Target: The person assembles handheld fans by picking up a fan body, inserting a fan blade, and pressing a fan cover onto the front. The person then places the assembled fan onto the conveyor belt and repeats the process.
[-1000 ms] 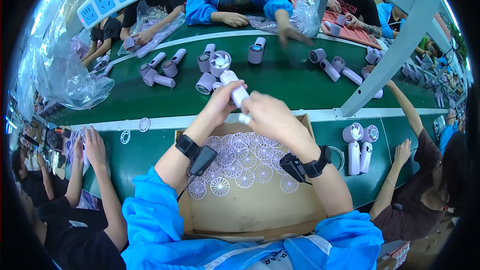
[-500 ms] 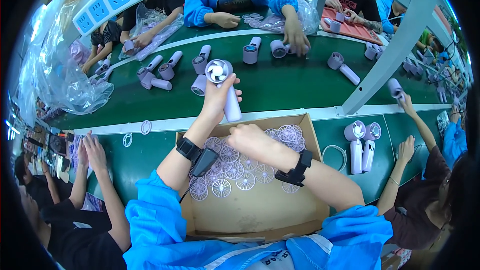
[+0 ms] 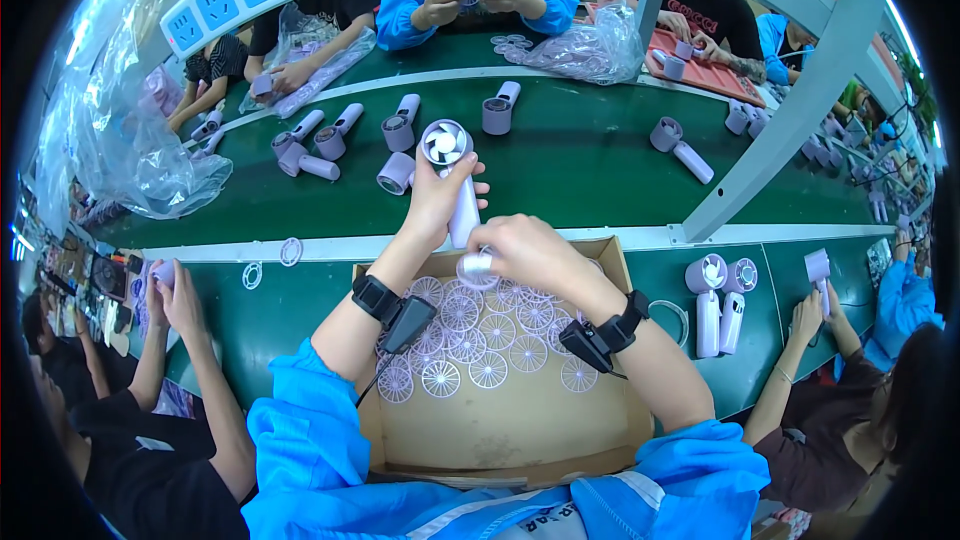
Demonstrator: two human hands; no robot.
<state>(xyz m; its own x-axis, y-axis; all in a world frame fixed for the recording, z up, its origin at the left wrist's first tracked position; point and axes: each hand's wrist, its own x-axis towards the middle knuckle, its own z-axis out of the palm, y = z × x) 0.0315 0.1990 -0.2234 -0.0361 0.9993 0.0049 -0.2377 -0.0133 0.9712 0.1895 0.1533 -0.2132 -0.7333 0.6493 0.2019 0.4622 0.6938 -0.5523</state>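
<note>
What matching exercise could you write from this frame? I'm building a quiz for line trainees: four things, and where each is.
Things:
1. small lilac handheld fan with white blades
2. round clear plastic grille
3. open brown cardboard box
4. two finished lilac fans

Places:
A. standing on the green table, right of the box
B. held upright in the left hand
C. pinched in the right hand over the box
D. in front of the person, holding loose grilles

Pairs: 1-B, 2-C, 3-D, 4-A

Both forearms reach forward, the left hand (image 3: pixel 437 202) raised and closed, the right hand (image 3: pixel 522 252) curled, fingertips pinched.
</note>
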